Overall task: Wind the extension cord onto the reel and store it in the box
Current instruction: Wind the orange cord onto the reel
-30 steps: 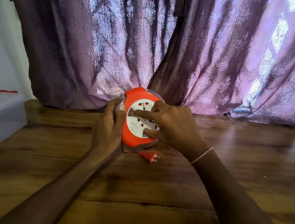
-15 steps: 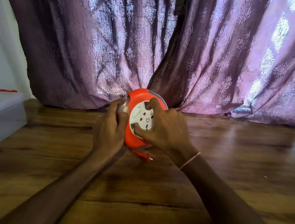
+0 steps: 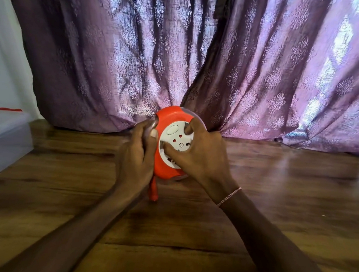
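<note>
Orange reel [image 3: 167, 118], white socket face [image 3: 175, 140], gripped by left hand [image 3: 136, 156] and right hand [image 3: 202, 157]

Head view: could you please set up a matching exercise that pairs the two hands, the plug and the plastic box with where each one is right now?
Things:
1. left hand
2. right hand
3. plug
4. plastic box

Places or states:
A. at the left edge of the view
B. fingertips curled onto the white face of the reel
C. grips the reel's left rim
D. just below the reel

Pairs: 1-C, 2-B, 3-D, 4-A.
</note>
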### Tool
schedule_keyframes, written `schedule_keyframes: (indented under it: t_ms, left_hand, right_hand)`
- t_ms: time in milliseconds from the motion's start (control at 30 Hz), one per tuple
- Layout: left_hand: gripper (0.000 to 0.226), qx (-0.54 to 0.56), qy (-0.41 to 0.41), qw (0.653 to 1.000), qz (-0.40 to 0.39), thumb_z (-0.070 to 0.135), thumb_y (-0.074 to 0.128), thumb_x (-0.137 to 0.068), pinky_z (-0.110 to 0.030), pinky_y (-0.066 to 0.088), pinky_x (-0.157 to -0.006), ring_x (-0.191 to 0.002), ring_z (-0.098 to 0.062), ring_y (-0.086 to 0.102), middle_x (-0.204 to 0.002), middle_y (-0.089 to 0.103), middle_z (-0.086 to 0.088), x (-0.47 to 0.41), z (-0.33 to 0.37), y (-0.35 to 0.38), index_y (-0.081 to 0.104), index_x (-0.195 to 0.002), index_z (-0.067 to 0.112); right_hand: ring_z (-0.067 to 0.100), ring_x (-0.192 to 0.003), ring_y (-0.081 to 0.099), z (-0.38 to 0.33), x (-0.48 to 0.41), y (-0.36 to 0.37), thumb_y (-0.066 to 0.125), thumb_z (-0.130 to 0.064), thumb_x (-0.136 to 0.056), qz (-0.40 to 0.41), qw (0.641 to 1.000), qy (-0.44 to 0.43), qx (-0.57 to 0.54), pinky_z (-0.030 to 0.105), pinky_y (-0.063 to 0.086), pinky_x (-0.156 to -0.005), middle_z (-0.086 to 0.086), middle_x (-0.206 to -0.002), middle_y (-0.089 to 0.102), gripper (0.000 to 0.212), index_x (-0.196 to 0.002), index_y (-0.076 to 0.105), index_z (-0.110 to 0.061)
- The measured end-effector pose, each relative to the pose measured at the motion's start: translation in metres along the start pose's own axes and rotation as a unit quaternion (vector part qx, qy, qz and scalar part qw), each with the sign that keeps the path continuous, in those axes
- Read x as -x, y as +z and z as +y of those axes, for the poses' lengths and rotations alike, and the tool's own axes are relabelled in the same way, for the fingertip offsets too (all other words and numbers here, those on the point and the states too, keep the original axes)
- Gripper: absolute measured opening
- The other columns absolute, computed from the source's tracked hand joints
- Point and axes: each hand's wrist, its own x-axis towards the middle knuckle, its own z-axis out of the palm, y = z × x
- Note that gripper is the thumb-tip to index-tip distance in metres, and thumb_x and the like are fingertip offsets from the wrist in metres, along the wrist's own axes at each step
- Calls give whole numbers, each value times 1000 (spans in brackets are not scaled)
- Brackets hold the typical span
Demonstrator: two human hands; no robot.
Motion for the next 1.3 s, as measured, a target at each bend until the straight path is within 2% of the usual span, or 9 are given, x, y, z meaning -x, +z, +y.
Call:
schedule_keyframes:
  t_ms: [300,433,600,733,867,933,1000,1100,1300]
  left_hand:
    - [48,32,-22,999,23,54,33,-101,-36,53,-89,-105,-10,64,-119,70,6,-4,0,0,56,-135,29]
    - [54,93,-67,992,44,56,34,-100,-42,57,-84,-93,-8,69,-93,74,21,-10,-7,1,57,-131,19]
    - [41,114,-95,988,48,40,36,-106,-21,53,-77,-85,14,63,-86,66,41,-12,-11,3,55,-135,19]
    - [48,141,-129,980,59,60,36,-98,-39,56,-91,-100,0,67,-100,74,20,-13,-13,3,54,-134,35]
    - [55,178,-152,971,45,64,36,-95,-41,58,-91,-106,-5,68,-104,74,20,-11,-11,4,54,-137,33]
    - [60,199,-162,966,40,66,36,-95,-44,57,-93,-112,-11,67,-112,74,9,-8,-12,5,50,-143,32]
    - [64,212,-163,963,30,72,38,-94,-49,54,-99,-121,-16,63,-127,69,2,-6,-13,6,49,-144,33]
    - [57,217,-166,962,8,59,40,-100,-39,56,-96,-113,-6,66,-114,73,18,-5,-11,7,48,-146,26]
    - [51,262,-157,952,-14,46,45,-96,-26,57,-83,-99,-5,71,-97,77,17,-3,-3,5,51,-137,15]
  right_hand:
    - [31,-73,71,8,-5,4,64,-77,-73,13,1000,-15,-16,43,57,-69,2,-70,71,56,-105,50,-34]
    - [11,-57,66,15,-11,-8,69,-57,-89,91,992,-41,-71,37,53,-59,-11,-56,62,32,-99,63,-27]
    - [7,-60,60,28,-15,-12,70,-41,-94,146,984,26,-97,36,50,-63,-8,-64,64,21,-85,64,-23]
    - [2,-68,62,35,-16,-6,67,-42,-95,129,981,63,-127,31,50,-69,-13,-75,67,19,-87,63,-26]
    - [3,-68,66,39,-17,3,67,-42,-97,87,965,111,-223,35,57,-71,-10,-81,72,19,-98,65,-24]
    - [16,-72,72,35,-13,7,66,-41,-98,19,928,154,-338,40,60,-61,1,-84,75,23,-107,64,-20]
    - [32,-88,76,31,-8,13,64,-40,-99,-51,891,172,-417,46,63,-68,12,-97,77,26,-114,64,-18]
    - [20,-105,75,30,-3,21,64,-35,-100,-67,863,174,-470,40,61,-91,2,-113,77,24,-121,65,-24]
    - [22,-103,75,35,-4,23,64,-33,-100,-45,854,184,-484,45,61,-93,-3,-108,78,15,-113,66,-27]
